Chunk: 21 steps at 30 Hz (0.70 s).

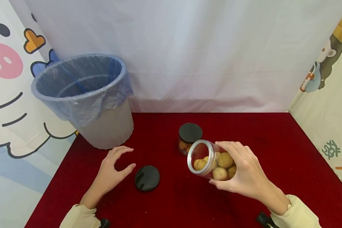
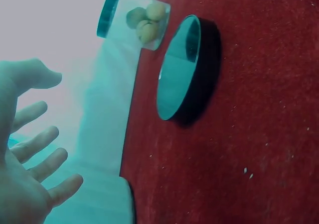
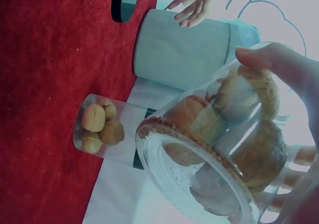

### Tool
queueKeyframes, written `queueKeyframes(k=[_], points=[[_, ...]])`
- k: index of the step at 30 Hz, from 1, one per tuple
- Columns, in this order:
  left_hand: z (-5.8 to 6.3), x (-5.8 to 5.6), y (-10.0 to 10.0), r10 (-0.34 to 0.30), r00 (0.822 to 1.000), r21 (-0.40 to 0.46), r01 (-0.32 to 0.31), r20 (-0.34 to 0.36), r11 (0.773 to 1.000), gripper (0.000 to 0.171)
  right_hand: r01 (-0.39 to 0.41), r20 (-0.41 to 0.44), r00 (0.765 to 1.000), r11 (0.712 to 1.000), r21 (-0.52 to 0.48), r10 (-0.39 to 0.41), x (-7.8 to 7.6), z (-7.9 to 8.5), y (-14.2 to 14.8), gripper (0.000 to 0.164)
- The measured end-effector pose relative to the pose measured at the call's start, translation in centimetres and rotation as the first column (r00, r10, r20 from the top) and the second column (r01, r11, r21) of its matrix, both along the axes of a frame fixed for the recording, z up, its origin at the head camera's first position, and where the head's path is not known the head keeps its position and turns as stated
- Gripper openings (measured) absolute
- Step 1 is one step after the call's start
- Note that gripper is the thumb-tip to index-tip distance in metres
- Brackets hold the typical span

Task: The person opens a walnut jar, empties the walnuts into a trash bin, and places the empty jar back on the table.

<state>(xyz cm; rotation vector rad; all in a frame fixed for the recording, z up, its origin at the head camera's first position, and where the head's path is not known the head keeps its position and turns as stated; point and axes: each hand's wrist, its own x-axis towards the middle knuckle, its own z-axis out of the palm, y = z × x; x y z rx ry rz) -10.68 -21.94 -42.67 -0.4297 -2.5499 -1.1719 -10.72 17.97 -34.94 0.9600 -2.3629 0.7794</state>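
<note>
My right hand (image 1: 243, 169) grips a clear jar (image 1: 200, 156) without a lid, tilted so its mouth points left. Several walnuts (image 1: 224, 160) lie inside it, and the right wrist view shows the jar's base (image 3: 199, 176) close up. My left hand (image 1: 111, 172) is held above the table with fingers spread, touching nothing. Just right of it a round black lid (image 1: 147, 178) lies on the red cloth. Behind the tilted jar stands a second jar with a black lid (image 1: 190, 133) on it; walnuts (image 3: 102, 124) show through its wall.
A grey bin (image 1: 111, 126) with a blue bag liner (image 1: 88, 109) over its rim stands at the back left. The red cloth (image 1: 245, 129) covers the table. A white curtain (image 1: 211, 63) hangs behind, with printed cartoon sheets on both sides.
</note>
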Motion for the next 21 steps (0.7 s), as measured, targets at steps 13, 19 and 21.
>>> queueKeyframes(k=[13, 19, 21], points=[[1.9, 0.5, -1.4, 0.077, 0.988, 0.049, -0.071, -0.137, 0.996, 0.049, -0.023, -0.037, 0.999, 1.000, -0.008, 0.023, -1.1, 1.8, -0.4, 0.088], [4.8, 1.6, -1.0, 0.100, 0.975, 0.068, -0.088, -0.197, 0.994, 0.047, -0.037, -0.078, 0.996, 0.999, -0.009, 0.036, -1.6, 2.7, -0.6, 0.088], [5.8, 2.0, -0.8, 0.108, 0.973, 0.071, -0.096, -0.206, 0.993, 0.045, -0.040, -0.088, 0.995, 0.999, -0.009, 0.039, -1.8, 2.9, -0.6, 0.088]])
